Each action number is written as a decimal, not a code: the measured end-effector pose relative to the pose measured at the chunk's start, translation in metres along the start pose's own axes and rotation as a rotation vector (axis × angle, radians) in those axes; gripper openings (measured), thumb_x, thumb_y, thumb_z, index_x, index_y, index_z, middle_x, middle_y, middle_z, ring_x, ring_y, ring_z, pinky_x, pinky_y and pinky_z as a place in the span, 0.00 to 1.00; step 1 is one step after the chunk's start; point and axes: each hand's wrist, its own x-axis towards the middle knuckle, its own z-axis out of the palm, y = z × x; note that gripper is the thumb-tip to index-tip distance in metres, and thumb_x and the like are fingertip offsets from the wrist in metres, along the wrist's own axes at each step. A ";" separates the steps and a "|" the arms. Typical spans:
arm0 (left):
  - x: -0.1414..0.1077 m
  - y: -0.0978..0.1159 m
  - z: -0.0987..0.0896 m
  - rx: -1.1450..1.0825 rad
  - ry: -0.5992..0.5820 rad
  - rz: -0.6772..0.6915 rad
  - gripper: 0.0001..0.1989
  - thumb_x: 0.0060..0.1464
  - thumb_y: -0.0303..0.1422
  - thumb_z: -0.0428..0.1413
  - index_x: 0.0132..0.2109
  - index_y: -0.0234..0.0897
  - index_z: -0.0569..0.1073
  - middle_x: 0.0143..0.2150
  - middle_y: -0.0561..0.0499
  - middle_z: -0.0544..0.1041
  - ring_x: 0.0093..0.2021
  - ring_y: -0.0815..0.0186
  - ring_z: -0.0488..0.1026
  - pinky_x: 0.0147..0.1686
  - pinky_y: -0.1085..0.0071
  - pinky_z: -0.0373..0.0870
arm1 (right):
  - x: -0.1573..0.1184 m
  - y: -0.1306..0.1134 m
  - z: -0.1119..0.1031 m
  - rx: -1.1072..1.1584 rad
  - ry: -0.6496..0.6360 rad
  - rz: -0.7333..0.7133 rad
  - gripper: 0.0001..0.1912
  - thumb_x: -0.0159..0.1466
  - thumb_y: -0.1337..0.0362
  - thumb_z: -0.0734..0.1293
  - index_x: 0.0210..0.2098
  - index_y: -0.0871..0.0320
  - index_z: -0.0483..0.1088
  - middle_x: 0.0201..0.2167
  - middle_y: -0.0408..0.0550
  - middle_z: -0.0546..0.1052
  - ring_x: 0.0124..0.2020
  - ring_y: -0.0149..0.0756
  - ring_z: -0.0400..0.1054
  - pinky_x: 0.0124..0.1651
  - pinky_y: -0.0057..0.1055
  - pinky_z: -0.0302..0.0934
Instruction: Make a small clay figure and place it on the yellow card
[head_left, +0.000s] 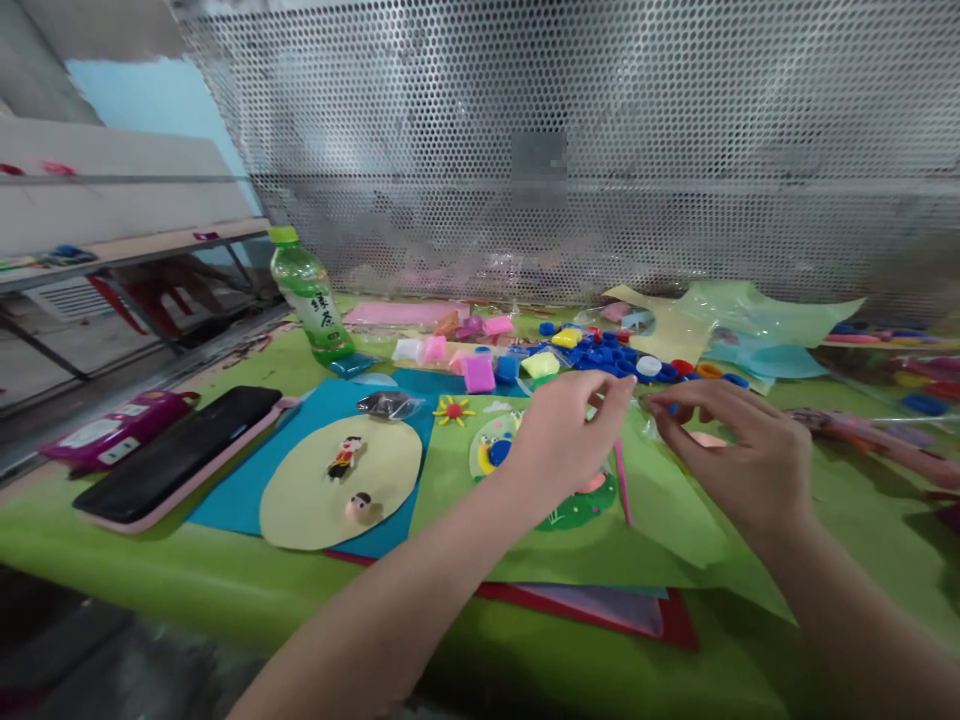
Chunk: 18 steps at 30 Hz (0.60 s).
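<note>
My left hand [566,435] is raised over a green sheet [465,540], its thumb and fingers pinched together; whatever is between them is too small to make out. Facing it, my right hand [739,455] is also pinched, with a bit of clear film just below its fingertips. Beneath my left hand lies a round clay picture [577,512], partly hidden by the wrist. A pink stick [623,483] lies between the hands. To the left, a cream oval [300,495] on blue paper bears a small clay figure [344,459] and a clay head [361,507].
Behind the sheets are wrapped clay blocks [479,374] and blue lids [600,355]. A green bottle [309,300] stands at the back left. A black case [184,455] and a purple box [120,430] lie left. Behind rises a perforated metal panel [420,150].
</note>
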 end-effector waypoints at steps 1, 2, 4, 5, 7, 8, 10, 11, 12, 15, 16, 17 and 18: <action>-0.001 0.002 0.000 0.026 0.004 0.017 0.15 0.62 0.39 0.48 0.39 0.33 0.72 0.35 0.50 0.75 0.35 0.67 0.72 0.38 0.65 0.71 | 0.000 0.000 0.000 0.000 -0.009 0.010 0.07 0.58 0.74 0.68 0.31 0.56 0.70 0.25 0.44 0.74 0.22 0.29 0.65 0.28 0.28 0.63; -0.004 0.004 -0.001 0.051 0.012 0.035 0.12 0.61 0.37 0.49 0.40 0.34 0.72 0.37 0.49 0.76 0.38 0.66 0.72 0.40 0.64 0.71 | -0.001 -0.001 0.000 0.000 -0.017 0.018 0.06 0.58 0.74 0.67 0.31 0.56 0.70 0.25 0.44 0.74 0.23 0.30 0.65 0.28 0.28 0.63; -0.019 0.008 -0.006 0.089 0.027 0.077 0.10 0.61 0.35 0.49 0.43 0.36 0.72 0.42 0.49 0.76 0.44 0.65 0.72 0.44 0.65 0.71 | -0.001 -0.002 0.000 -0.005 -0.027 0.027 0.06 0.58 0.73 0.67 0.31 0.56 0.70 0.25 0.43 0.73 0.23 0.30 0.64 0.28 0.28 0.62; -0.032 0.009 -0.011 0.103 0.034 0.103 0.11 0.61 0.35 0.48 0.44 0.37 0.72 0.44 0.50 0.76 0.47 0.65 0.71 0.47 0.66 0.70 | -0.001 -0.002 0.000 -0.009 -0.032 0.027 0.06 0.58 0.73 0.67 0.31 0.55 0.69 0.25 0.43 0.73 0.23 0.30 0.64 0.28 0.27 0.62; -0.065 0.006 -0.030 0.138 0.025 0.176 0.12 0.61 0.33 0.49 0.49 0.39 0.70 0.46 0.51 0.75 0.49 0.69 0.70 0.48 0.73 0.70 | 0.000 -0.002 -0.001 -0.024 -0.042 0.020 0.07 0.57 0.74 0.67 0.30 0.55 0.68 0.24 0.42 0.72 0.22 0.29 0.63 0.27 0.27 0.61; -0.084 0.002 -0.043 0.161 0.009 0.228 0.12 0.59 0.32 0.51 0.50 0.42 0.69 0.48 0.52 0.74 0.50 0.70 0.69 0.51 0.74 0.68 | -0.001 -0.001 -0.001 -0.033 -0.047 0.015 0.08 0.57 0.75 0.67 0.30 0.55 0.67 0.23 0.42 0.71 0.22 0.29 0.63 0.26 0.26 0.61; -0.121 -0.014 -0.076 0.406 0.043 0.335 0.22 0.57 0.32 0.53 0.58 0.44 0.61 0.52 0.52 0.71 0.55 0.68 0.65 0.58 0.72 0.62 | -0.001 0.000 0.000 -0.049 -0.060 0.006 0.09 0.57 0.75 0.67 0.28 0.55 0.65 0.22 0.41 0.70 0.21 0.29 0.63 0.25 0.25 0.60; -0.136 -0.024 -0.094 0.559 0.102 0.278 0.22 0.58 0.34 0.52 0.58 0.46 0.59 0.51 0.53 0.71 0.55 0.67 0.65 0.60 0.70 0.60 | -0.002 0.000 0.001 -0.054 -0.072 0.002 0.10 0.57 0.75 0.67 0.28 0.55 0.64 0.21 0.41 0.69 0.21 0.29 0.63 0.25 0.25 0.60; -0.149 -0.034 -0.112 0.685 0.124 0.157 0.21 0.59 0.38 0.51 0.58 0.49 0.57 0.52 0.54 0.70 0.56 0.66 0.64 0.61 0.68 0.58 | -0.003 -0.001 0.002 -0.056 -0.086 -0.001 0.10 0.57 0.75 0.67 0.28 0.55 0.64 0.21 0.40 0.68 0.21 0.28 0.63 0.24 0.24 0.59; -0.170 -0.063 -0.156 0.798 0.124 -0.041 0.26 0.56 0.45 0.52 0.59 0.45 0.57 0.57 0.50 0.65 0.59 0.54 0.60 0.59 0.58 0.60 | -0.006 -0.006 0.007 -0.039 -0.151 -0.008 0.08 0.59 0.73 0.68 0.29 0.55 0.65 0.22 0.40 0.69 0.22 0.28 0.64 0.26 0.24 0.60; -0.172 -0.070 -0.165 0.820 0.104 -0.078 0.26 0.57 0.46 0.51 0.60 0.45 0.57 0.58 0.49 0.64 0.60 0.50 0.59 0.59 0.54 0.59 | -0.007 -0.009 0.008 -0.027 -0.172 -0.005 0.07 0.60 0.71 0.67 0.30 0.54 0.66 0.23 0.40 0.71 0.23 0.28 0.66 0.27 0.23 0.61; -0.173 -0.075 -0.173 0.838 0.078 -0.106 0.26 0.57 0.46 0.51 0.60 0.46 0.57 0.58 0.49 0.64 0.61 0.48 0.58 0.58 0.50 0.59 | -0.007 -0.013 0.009 -0.018 -0.201 -0.002 0.05 0.61 0.70 0.67 0.31 0.54 0.67 0.25 0.41 0.73 0.24 0.28 0.68 0.28 0.23 0.63; -0.173 -0.080 -0.178 0.854 0.050 -0.129 0.26 0.57 0.46 0.50 0.60 0.47 0.57 0.58 0.49 0.65 0.61 0.47 0.58 0.58 0.47 0.58 | -0.008 -0.016 0.010 -0.016 -0.232 -0.001 0.03 0.63 0.68 0.66 0.32 0.54 0.68 0.27 0.41 0.75 0.25 0.27 0.69 0.29 0.22 0.63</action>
